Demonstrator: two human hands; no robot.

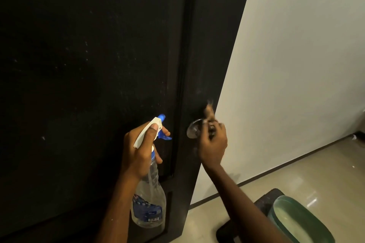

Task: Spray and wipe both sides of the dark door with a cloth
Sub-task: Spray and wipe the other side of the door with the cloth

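The dark door (88,65) fills the left and middle of the head view, with pale specks on its panel. My left hand (138,150) grips a clear spray bottle (149,199) with a white and blue trigger head, nozzle toward the door. My right hand (214,144) is blurred at the door's edge, beside the round metal knob (193,128). It holds a small brownish cloth (209,111) against the knob area. The cloth is mostly hidden by the fingers and motion blur.
A pale wall (296,65) stands to the right of the door's edge. Below it lies a glossy beige tiled floor (316,179). A green bucket (300,221) sits on a dark stool (264,201) at the bottom right.
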